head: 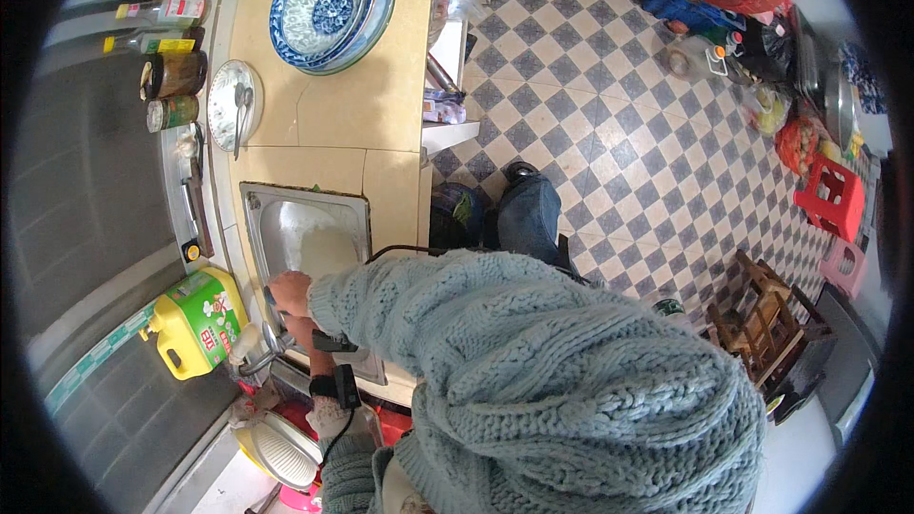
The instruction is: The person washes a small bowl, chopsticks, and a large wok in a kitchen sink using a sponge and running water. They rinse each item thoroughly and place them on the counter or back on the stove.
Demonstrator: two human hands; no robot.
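My right hand (289,291) reaches from a grey-blue knitted sleeve over the stainless steel sink (363,218). A small dark edge shows at its fingers; I cannot tell what it is. My left hand (300,332) comes in from below and meets the right one, its fingers mostly hidden. Both wrists carry black straps with small boxes. Cloudy, pale water (325,248) stands in the basin. Close beside the hands, at the wall side, is a metal faucet (268,348). A yellow oil jug (196,321) with a green label stands behind it.
Stacked blue-and-white bowls (321,14) sit on the tiled counter (335,114). A white bowl (223,103) holds spoons. Bottles and jars (171,75) line the wall ledge, where a knife (198,218) also lies. Behind are a red plastic stool (832,196) and a wooden chair (760,328).
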